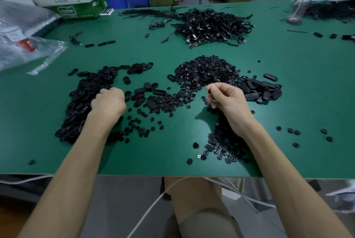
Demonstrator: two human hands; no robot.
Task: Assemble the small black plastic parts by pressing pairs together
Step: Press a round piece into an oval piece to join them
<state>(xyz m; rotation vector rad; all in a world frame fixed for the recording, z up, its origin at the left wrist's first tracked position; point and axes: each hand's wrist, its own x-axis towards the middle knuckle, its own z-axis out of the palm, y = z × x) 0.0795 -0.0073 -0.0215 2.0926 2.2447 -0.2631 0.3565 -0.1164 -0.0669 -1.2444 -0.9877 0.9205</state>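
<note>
Two bare hands, both over the green table top (288,88). Landmark: the one central mound of small round black plastic discs (207,72), dull black, some showing a slotted hub.

- Right hand (228,101): just in front of the mound, thumb and fingers pinching one small black piece (209,90); its shape is mostly hidden.
- Left hand (108,101): left of the mound, knuckles up, fingers curled down into one heap of black oval plastic shells (86,93). Whether it grips a shell cannot be told.
- One smaller stack of black oval pieces (263,90) touches the mound's right edge; these are smooth and pill-shaped.
- One loose spread of round discs (221,141) lies in front of the mound, under and beside the right forearm.
- Six stray discs (290,130) lie well apart, front right of the mound.
- One tangle of black cables with plugs (213,26) sits behind the mound.
- One green-and-white cardboard box (73,1) and clear plastic bags (25,36) are far left behind the mound.
- One clear bottle with a pale cap (301,1) is far right behind it.
</note>
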